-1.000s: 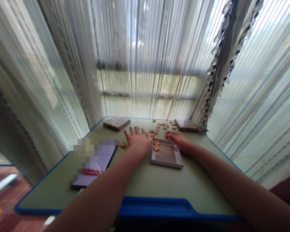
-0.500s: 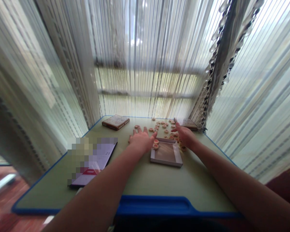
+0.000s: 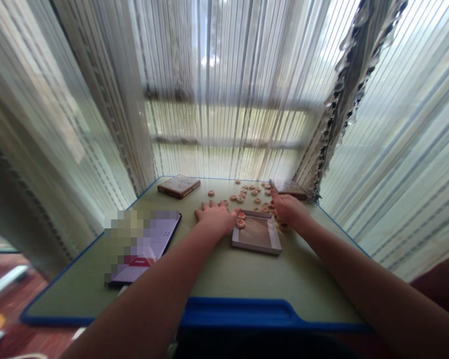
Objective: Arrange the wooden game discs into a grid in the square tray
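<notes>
My left hand (image 3: 217,219) lies low over the table with its fingers spread, left of a shallow open box (image 3: 256,246); a few round game pieces show just beyond its fingertips. Two xiangqi pieces (image 3: 240,224), pale discs with red characters, sit in the box's left side. At the box's right edge is my right hand (image 3: 292,212), thumb pointing away from me, its other fingers mostly hidden. Beside and under it are xiangqi pieces (image 3: 283,226), partly covered. Several more xiangqi pieces (image 3: 254,192) lie scattered beyond the box.
A flat patterned box (image 3: 179,185) stands at the table's far left, and a similar flat box (image 3: 289,188) at the far right. A tablet (image 3: 153,249), partly blurred out, lies left of my left forearm. The table (image 3: 217,279) has a blue rim; string curtains hang behind it.
My left hand has drawn slightly back and to the left, uncovering pieces beyond its fingers. My right hand stays by the box's right edge, its index finger no longer showing.
</notes>
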`<state>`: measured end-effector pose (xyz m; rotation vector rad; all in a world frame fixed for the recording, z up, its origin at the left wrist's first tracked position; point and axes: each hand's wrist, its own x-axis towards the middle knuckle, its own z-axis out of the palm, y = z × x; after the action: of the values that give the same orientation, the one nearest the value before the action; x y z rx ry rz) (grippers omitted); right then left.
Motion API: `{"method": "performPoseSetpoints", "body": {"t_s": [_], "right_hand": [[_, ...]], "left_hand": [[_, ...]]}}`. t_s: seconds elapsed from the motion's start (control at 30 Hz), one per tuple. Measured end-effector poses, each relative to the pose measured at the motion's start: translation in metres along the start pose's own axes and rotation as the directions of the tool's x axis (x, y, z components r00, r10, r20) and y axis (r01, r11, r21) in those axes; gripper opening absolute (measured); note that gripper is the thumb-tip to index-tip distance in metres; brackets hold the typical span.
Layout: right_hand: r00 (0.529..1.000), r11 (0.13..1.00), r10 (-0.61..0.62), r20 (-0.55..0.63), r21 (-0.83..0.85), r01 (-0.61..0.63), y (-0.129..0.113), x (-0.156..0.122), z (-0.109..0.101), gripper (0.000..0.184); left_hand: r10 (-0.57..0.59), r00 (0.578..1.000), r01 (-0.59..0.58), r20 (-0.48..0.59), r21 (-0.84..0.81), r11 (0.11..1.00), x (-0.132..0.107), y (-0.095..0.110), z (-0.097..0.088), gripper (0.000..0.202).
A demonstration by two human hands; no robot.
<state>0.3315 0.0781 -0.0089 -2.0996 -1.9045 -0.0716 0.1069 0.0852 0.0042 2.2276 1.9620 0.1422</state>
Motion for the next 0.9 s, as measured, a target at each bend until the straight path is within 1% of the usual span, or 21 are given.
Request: {"method": "performPoseSetpoints", "body": {"t_s": [0.1, 0.23, 0.3, 0.4, 0.47, 0.53, 0.63, 0.7, 0.73, 0.83, 0.9], "right_hand": [[0.997, 0.995, 0.079, -0.028, 0.067, -0.077, -0.006, -0.002, -0.004, 0.068], [0.995, 0.985, 0.096, -0.032, 0.150, -0.090, -0.010, -0.001, -0.008, 0.069], [0.996, 0.982, 0.085, -0.023, 0.173, -0.080, -0.009, 0.000, -0.010, 0.068], [0.998, 0.992, 0.060, -0.017, 0.116, -0.058, -0.006, 0.001, -0.013, 0.067], [0.998, 0.997, 0.067, -0.004, 0.026, -0.067, -0.005, -0.001, -0.014, 0.064], [0.998, 0.996, 0.058, 0.011, -0.071, -0.058, -0.006, -0.003, -0.015, 0.055], [0.997, 0.983, 0.064, 0.038, -0.174, -0.056, -0.008, -0.006, -0.017, 0.040], [0.993, 0.976, 0.091, 0.069, -0.203, -0.075, -0.008, -0.008, -0.019, 0.036], [0.991, 0.975, 0.089, 0.099, -0.214, -0.066, -0.007, -0.009, -0.020, 0.034], [0.981, 0.976, 0.033, 0.191, -0.218, 0.010, -0.003, -0.009, -0.018, 0.025], [0.983, 0.987, -0.024, 0.181, -0.151, 0.052, 0.001, -0.008, -0.013, 0.020]], "left_hand": [[0.012, 1.000, -0.012, -0.009, -0.007, 1.000, 0.002, 0.000, 0.002, 0.074], [-0.012, 0.999, 0.011, -0.030, -0.023, 1.000, 0.002, 0.000, 0.001, 0.070], [-0.039, 0.999, 0.039, -0.028, -0.018, 0.999, 0.001, 0.000, -0.001, 0.067], [-0.081, 0.996, 0.081, 0.021, 0.005, 0.997, -0.002, 0.000, -0.006, 0.061], [-0.096, 0.993, 0.095, 0.069, 0.023, 0.995, -0.004, -0.001, -0.009, 0.065], [-0.096, 0.991, 0.094, 0.091, 0.031, 0.995, -0.005, -0.002, -0.010, 0.069], [-0.079, 0.994, 0.077, 0.080, 0.028, 0.997, -0.001, -0.006, -0.009, 0.073], [-0.067, 0.994, 0.066, 0.090, 0.023, 0.998, 0.004, -0.010, -0.009, 0.075], [-0.062, 0.992, 0.061, 0.111, 0.017, 0.998, 0.007, -0.011, -0.009, 0.076], [-0.027, 0.977, 0.034, 0.213, -0.029, 0.999, 0.013, -0.015, -0.012, 0.075], [0.008, 0.964, 0.005, 0.264, -0.047, 0.999, 0.014, -0.018, -0.013, 0.075]]}}
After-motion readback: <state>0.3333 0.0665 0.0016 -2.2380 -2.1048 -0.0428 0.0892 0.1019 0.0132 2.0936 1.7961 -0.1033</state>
